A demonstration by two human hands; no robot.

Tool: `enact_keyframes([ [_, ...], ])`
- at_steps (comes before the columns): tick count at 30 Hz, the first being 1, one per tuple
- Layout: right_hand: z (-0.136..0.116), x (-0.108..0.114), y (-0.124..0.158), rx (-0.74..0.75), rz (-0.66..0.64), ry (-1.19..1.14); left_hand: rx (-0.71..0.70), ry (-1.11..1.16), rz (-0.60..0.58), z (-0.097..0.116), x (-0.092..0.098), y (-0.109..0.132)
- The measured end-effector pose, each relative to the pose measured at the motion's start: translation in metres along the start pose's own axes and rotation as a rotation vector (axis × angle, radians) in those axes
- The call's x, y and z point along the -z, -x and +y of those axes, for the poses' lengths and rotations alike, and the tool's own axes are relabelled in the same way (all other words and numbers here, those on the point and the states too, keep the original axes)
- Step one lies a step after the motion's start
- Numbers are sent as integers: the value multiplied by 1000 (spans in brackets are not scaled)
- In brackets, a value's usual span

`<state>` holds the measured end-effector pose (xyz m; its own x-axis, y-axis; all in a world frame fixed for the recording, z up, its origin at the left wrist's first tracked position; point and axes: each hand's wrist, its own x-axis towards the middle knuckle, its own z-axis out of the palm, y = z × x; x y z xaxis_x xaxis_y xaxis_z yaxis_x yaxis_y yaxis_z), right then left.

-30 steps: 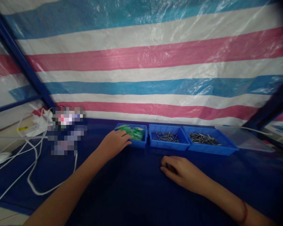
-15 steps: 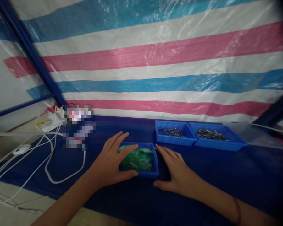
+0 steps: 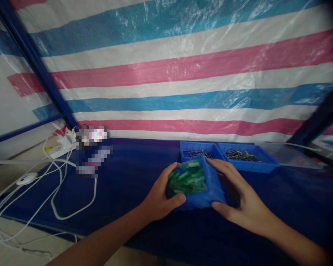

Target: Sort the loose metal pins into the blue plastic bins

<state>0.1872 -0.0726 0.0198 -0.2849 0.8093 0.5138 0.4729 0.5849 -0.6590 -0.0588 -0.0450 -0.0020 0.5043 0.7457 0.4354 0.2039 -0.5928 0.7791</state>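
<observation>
The left hand (image 3: 159, 199) is clasping one side of a small blue rectangular plastic box (image 3: 214, 181), and the right hand (image 3: 245, 201) is gripping the opposite side, probably so that the loose green pieces (image 3: 187, 179) are not spilling while it is leaning leftward over the dark blue table (image 3: 135, 155). Behind, two blue plastic trays (image 3: 256, 167) are holding slim grey metal pins (image 3: 240, 155); no writing is appearing readable, though blur may be hiding some.
</observation>
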Motion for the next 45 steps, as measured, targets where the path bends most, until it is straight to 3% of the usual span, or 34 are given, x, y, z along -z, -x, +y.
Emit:
enact_keyframes([
  [3,-1,6,0,58,108,40,-17,185,2,-4,-24,-10],
  [6,-3,3,-4,109,147,119,-32,246,-24,-3,-35,-16],
  [14,-12,2,-20,162,86,229,-110,74,-38,5,-27,-17],
  [22,-17,12,-32,130,-41,349,95,-59,73,3,-36,-20],
  [28,-30,16,-41,118,-156,415,83,-244,179,0,-35,-15],
  [33,-32,13,-44,162,-241,500,-15,-459,-9,1,-35,-12],
  [39,-29,10,-42,206,-285,575,61,-608,-125,11,-37,-12],
  [43,-27,19,-41,190,-289,615,84,-639,-155,23,-19,-6],
  [45,-25,26,-41,186,-273,624,50,-606,-252,28,-6,-2],
])
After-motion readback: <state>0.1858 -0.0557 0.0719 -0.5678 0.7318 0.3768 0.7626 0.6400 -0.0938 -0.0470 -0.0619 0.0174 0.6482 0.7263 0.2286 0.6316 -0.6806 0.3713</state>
